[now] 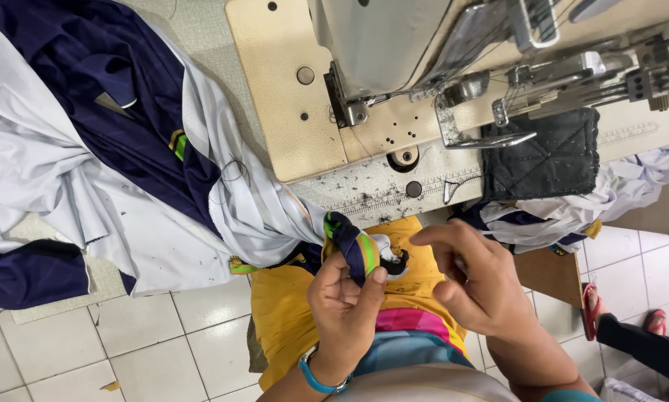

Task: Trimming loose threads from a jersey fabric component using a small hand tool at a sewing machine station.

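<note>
Looking down from the head camera, I see two bare hands low in the centre of the frame, in front of a sewing machine (394, 45) that fills the upper right. The left hand (346, 301), wearing a blue wristband (316, 378), is curled closed, its thumb and fingers pinching a bunched end of navy fabric with a green stripe (353, 242). That pinched end sits just below the front edge of the counter (372, 195), above a yellow garment (290, 313) that covers the lap. The right hand (472, 286) hovers just to the right of the pinched cloth, half open, fingers loosely bent, index finger stretched left towards it; it holds nothing that I can see, and I cannot tell if the fingertip touches the fabric.

From the pinch, the cloth runs up and left into a large heap of white and navy garments (104, 156), spread over the left half of the frame and hanging off the counter. A dark quilted pad (546, 152) lies under the machine at the right, with more white cloth (610, 190) draped beneath it. White floor tiles (156, 342) show at the lower left. At the lower right edge, another person's foot in a red sandal (591, 309) rests on the floor.
</note>
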